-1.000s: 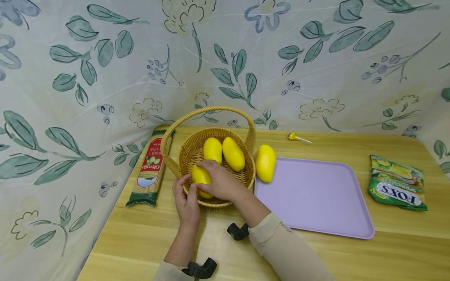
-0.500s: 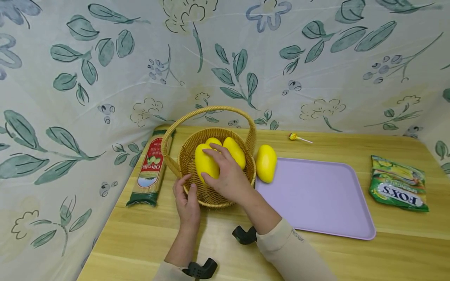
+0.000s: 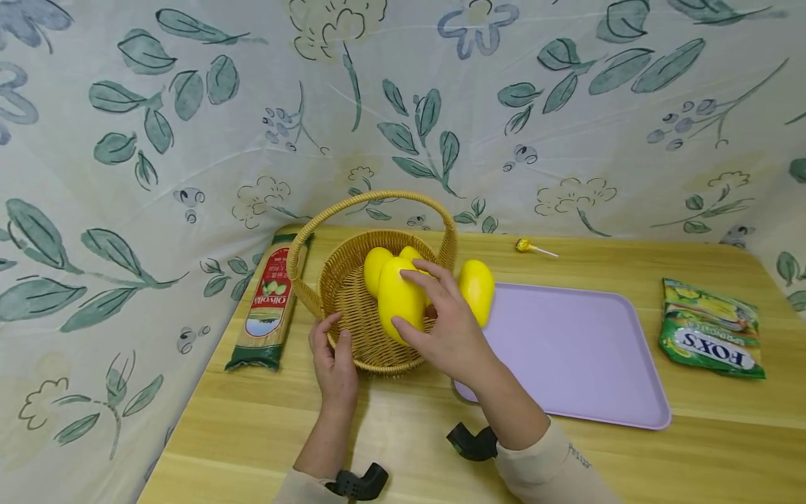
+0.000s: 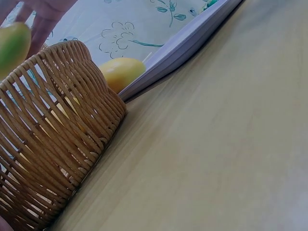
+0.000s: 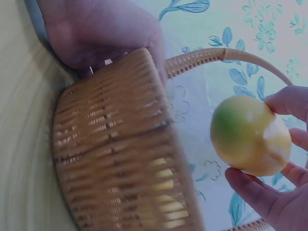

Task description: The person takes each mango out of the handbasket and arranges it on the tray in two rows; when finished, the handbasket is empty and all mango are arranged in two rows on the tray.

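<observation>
My right hand holds a yellow mango between thumb and fingers, above the right part of a wicker basket. The right wrist view shows a green patch on that mango, which is clear of the basket's rim. My left hand grips the basket's near left rim. Behind the held mango, another mango lies in the basket, with a partly hidden mango beside it. One more mango rests outside, at the left edge of a lilac tray.
Left of the basket lies a pack of spaghetti. A lollipop is at the back of the wooden table, and a green Fox's candy bag lies at the right. The basket's tall handle arches over it.
My right hand has lifted the mango from the basket's near left side and carried it rightward. The left hand has stayed on the rim.
</observation>
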A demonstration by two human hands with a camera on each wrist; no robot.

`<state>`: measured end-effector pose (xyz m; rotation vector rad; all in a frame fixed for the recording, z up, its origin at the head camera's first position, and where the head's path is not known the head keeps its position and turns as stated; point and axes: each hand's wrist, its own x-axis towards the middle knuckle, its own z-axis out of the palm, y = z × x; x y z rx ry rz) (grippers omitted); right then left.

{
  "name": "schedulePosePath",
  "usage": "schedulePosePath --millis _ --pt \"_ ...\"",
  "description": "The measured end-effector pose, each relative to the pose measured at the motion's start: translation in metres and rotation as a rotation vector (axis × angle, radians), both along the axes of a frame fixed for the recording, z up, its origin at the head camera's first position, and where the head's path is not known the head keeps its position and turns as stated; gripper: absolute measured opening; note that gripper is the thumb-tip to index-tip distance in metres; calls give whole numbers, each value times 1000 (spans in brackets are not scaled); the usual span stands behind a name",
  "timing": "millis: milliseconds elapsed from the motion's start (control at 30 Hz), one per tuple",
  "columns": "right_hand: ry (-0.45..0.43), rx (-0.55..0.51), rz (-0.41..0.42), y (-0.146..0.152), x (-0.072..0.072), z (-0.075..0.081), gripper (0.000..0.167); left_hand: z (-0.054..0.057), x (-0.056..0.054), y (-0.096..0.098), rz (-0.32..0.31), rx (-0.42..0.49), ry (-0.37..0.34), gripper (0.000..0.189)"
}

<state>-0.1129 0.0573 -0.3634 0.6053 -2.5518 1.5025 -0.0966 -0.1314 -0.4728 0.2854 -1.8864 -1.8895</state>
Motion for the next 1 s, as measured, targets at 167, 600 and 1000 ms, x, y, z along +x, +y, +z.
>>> schedulePosePath --millis 167,600,1000 --pt "-25 29 21 20 11 2 66 -1 1 0 4 -3 4 33" --pt "-102 130 87 76 19 7 69 -1 0 0 -14 20 25 34" --pt "-128 198 -38 119 4 8 67 -1 1 -1 -20 11 16 34"
